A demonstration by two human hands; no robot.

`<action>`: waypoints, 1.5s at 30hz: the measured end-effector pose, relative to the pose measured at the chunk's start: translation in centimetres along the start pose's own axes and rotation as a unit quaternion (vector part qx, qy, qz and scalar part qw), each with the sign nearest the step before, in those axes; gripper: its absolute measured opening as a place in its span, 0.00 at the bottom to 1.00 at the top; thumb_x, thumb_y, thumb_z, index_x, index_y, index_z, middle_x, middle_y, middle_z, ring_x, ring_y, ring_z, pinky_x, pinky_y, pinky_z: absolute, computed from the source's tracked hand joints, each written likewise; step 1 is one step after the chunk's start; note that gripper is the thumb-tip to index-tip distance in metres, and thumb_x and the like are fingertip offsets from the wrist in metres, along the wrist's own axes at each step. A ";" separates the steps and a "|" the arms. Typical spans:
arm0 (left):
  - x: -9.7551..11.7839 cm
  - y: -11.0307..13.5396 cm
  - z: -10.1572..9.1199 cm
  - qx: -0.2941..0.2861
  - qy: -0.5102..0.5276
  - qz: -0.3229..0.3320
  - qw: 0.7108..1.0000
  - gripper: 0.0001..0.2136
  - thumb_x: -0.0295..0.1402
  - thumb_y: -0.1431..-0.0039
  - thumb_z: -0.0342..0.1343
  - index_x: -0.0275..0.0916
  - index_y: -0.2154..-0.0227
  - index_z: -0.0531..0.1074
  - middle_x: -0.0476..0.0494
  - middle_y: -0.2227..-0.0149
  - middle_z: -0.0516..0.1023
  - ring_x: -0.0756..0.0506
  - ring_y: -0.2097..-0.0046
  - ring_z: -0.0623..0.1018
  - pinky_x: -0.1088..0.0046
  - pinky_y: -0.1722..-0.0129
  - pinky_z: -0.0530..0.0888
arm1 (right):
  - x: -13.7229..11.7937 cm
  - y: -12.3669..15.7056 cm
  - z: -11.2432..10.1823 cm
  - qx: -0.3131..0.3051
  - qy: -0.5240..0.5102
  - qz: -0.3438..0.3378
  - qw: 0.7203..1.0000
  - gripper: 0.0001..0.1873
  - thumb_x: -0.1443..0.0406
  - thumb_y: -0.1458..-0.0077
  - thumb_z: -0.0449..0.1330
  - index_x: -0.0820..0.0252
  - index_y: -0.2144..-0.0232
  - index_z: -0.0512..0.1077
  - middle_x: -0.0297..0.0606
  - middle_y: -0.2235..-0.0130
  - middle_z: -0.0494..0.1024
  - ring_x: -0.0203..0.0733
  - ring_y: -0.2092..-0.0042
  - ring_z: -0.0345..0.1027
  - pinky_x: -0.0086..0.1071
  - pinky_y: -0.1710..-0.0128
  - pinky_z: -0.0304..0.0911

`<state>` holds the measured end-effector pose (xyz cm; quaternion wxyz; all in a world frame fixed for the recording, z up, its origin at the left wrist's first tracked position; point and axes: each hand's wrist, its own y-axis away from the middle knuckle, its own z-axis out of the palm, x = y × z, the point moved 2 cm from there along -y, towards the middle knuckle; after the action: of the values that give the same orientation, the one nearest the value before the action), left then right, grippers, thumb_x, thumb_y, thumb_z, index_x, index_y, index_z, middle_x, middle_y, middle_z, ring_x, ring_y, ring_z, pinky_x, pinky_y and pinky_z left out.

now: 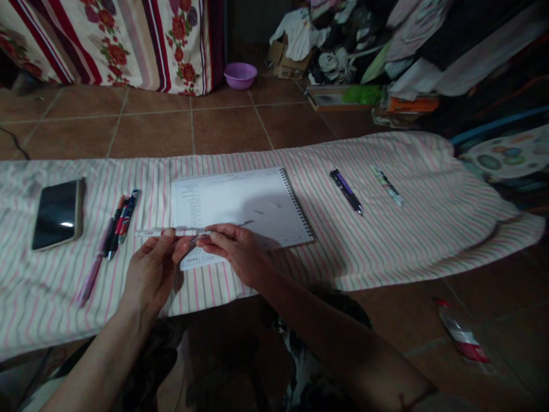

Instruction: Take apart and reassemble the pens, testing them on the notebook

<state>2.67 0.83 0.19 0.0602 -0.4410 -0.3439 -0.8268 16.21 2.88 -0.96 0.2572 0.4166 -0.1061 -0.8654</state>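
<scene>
A slim white pen (184,232) lies level across both hands, over the near edge of a spiral notebook (240,194). My left hand (154,269) is closed on its barrel, thumb on top. My right hand (234,249) is closed at the pen's right end, fingertips pinched together; what exactly sits between them is too small to make out. On the white page lie a few small thin pieces, one a dark-tipped sliver (247,222) just beyond my right fingers. Printed rows run down the page's left side.
Left of the notebook lie several pens (122,220), a pink pen (94,269) and a phone (58,214). To the right are dark purple pens (346,191) and a patterned pen (386,185). A striped cloth (407,240) covers the surface. A bottle (463,335) lies on the floor.
</scene>
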 end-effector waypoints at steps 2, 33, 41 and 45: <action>0.1 0.0 0.0 0.001 -0.009 0.009 1.000 0.09 0.18 0.46 0.51 0.30 0.79 0.71 0.45 0.77 0.76 0.50 0.73 0.78 0.80 0.71 0.77 | 0.0 0.0 0.0 0.002 0.000 0.003 1.000 0.09 0.66 0.59 0.64 0.65 0.71 0.72 0.35 0.73 0.78 0.34 0.69 0.73 0.32 0.55 0.68; -0.2 0.4 -0.3 -0.071 -0.218 0.222 0.948 0.07 0.31 0.53 0.60 0.38 0.68 0.71 0.46 0.67 0.77 0.48 0.67 0.77 0.72 0.70 0.78 | -0.5 0.1 -0.7 0.032 0.010 -0.023 0.999 0.08 0.67 0.58 0.64 0.64 0.72 0.72 0.35 0.74 0.78 0.36 0.68 0.74 0.37 0.53 0.67; 0.4 1.0 0.0 -0.074 -0.327 0.241 0.911 0.06 0.27 0.54 0.60 0.38 0.70 0.74 0.46 0.67 0.77 0.50 0.70 0.76 0.81 0.72 0.72 | -0.6 0.2 -0.7 0.027 0.016 -0.022 0.999 0.10 0.66 0.59 0.65 0.64 0.71 0.72 0.35 0.73 0.78 0.36 0.67 0.74 0.38 0.53 0.67; 0.6 1.2 0.1 -0.077 -0.380 0.267 0.882 0.05 0.26 0.51 0.59 0.38 0.69 0.75 0.47 0.65 0.77 0.52 0.72 0.75 0.82 0.70 0.70 | -0.6 0.1 -0.7 0.029 0.015 -0.019 0.999 0.09 0.66 0.59 0.64 0.64 0.71 0.72 0.35 0.74 0.78 0.36 0.68 0.74 0.37 0.54 0.67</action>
<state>2.83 0.12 1.34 0.1097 -0.7995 -0.1452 -0.5725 17.08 3.10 -0.96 0.2301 0.4391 -0.1195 -0.8602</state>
